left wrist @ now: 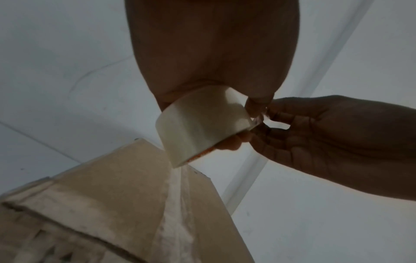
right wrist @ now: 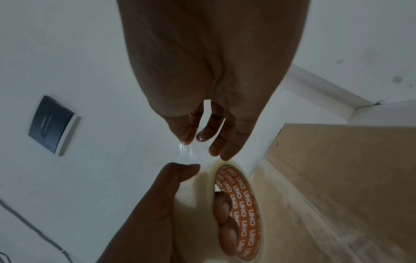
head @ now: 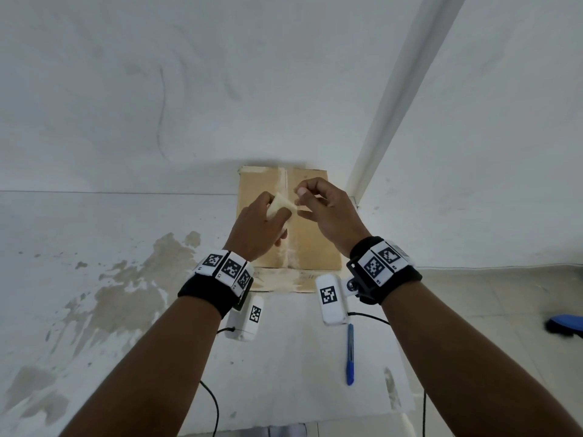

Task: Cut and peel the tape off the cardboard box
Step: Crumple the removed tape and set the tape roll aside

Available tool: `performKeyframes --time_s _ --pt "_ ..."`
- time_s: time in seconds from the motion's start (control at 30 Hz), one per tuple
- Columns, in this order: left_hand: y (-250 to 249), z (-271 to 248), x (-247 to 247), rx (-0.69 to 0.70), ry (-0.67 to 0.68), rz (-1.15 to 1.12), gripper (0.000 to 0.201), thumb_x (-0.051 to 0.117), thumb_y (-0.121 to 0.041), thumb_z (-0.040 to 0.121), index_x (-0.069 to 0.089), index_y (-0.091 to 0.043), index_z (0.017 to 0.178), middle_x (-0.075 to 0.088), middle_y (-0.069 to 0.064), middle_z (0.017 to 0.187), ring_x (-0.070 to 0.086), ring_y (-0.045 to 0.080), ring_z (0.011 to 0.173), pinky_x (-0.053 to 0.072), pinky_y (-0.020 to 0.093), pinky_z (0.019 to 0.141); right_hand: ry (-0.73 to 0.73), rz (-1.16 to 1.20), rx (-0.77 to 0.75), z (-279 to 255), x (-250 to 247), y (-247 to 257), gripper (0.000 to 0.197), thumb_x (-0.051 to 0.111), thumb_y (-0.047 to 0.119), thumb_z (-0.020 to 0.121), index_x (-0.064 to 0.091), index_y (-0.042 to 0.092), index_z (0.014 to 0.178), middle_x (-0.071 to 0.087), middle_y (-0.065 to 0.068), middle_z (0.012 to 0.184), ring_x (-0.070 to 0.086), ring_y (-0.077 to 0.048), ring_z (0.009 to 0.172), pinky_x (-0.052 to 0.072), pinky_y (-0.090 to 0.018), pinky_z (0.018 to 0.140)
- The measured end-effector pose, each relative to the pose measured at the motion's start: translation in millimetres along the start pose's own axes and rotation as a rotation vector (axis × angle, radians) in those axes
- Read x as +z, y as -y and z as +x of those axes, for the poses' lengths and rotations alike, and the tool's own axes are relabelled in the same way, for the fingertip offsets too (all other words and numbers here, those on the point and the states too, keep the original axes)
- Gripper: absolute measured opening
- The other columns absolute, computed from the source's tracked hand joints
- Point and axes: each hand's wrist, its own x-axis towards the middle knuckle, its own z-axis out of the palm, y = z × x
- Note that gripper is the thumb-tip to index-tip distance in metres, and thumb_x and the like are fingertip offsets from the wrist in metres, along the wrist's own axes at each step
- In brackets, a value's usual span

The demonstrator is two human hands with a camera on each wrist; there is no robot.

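Note:
A brown cardboard box (head: 315,234) stands on the white table against the wall, a pale tape strip (head: 288,257) along its top seam. Above it my left hand (head: 265,220) grips a roll of clear tape (head: 282,206), fingers through its orange core (right wrist: 242,201). My right hand (head: 318,200) pinches the loose clear tape end (right wrist: 185,151) between thumb and forefinger, right beside the roll (left wrist: 202,128). The box (left wrist: 126,204) lies below both hands and neither touches it.
A blue pen (head: 350,354) lies on the table near its front, under my right wrist. A blue-and-black object (head: 566,324) sits at the far right. A dark wall plate (right wrist: 52,124) is on the left wall. Black cables (head: 211,408) trail off the front edge.

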Motion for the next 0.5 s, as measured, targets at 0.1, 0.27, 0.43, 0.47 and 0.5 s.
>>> performKeyframes --time_s 0.1,0.27,0.43,0.47,0.5 --pt "-2.1 -0.3 2.6 -0.025 0.005 -0.054 0.025 0.048 -0.032 0.097 0.056 -0.009 0.103 0.072 0.008 0.068 0.063 0.014 0.047 0.048 0.028 0.057 -0.012 -0.021 -0.033 -0.7 -1.3 1.2 0.018 0.068 0.026 0.094 0.068 0.009 0.097 0.068 -0.001 0.093 0.066 -0.013 0.091 0.061 -0.039 0.085" --pt "-1.4 -1.0 3.8 -0.012 0.005 -0.043 0.023 0.045 -0.03 0.099 0.054 -0.009 0.102 0.072 0.008 0.069 0.064 0.017 0.049 0.051 0.033 0.06 -0.085 -0.093 -0.107 1.0 -6.0 0.7 0.016 0.073 0.028 0.089 0.073 0.013 0.091 0.072 0.004 0.093 0.068 -0.015 0.084 0.062 -0.043 0.078" --pt "-4.1 -2.6 4.6 0.026 -0.012 -0.067 0.023 0.046 -0.028 0.099 0.052 -0.007 0.102 0.071 0.009 0.068 0.064 0.019 0.05 0.051 0.033 0.057 0.023 0.054 -0.037 -2.0 -8.0 -0.5 0.018 0.071 0.025 0.091 0.075 0.009 0.098 0.069 0.002 0.077 0.063 -0.011 0.076 0.053 -0.028 0.069" --pt "-5.2 -3.1 5.1 0.044 -0.017 -0.065 0.023 0.046 -0.029 0.099 0.052 -0.007 0.102 0.07 0.009 0.068 0.064 0.019 0.05 0.051 0.032 0.056 0.046 0.115 0.02 -2.4 -8.7 -0.9 0.02 0.07 0.027 0.092 0.075 0.01 0.1 0.068 0.003 0.078 0.062 -0.011 0.078 0.051 -0.028 0.07" --pt "-5.9 -3.5 5.5 0.064 -0.021 -0.058 0.022 0.046 -0.029 0.1 0.052 -0.008 0.102 0.07 0.008 0.067 0.064 0.019 0.051 0.051 0.032 0.055 0.069 0.164 0.072 -2.6 -9.7 -0.8 0.022 0.069 0.029 0.092 0.075 0.01 0.102 0.067 0.004 0.079 0.061 -0.011 0.079 0.049 -0.029 0.071"
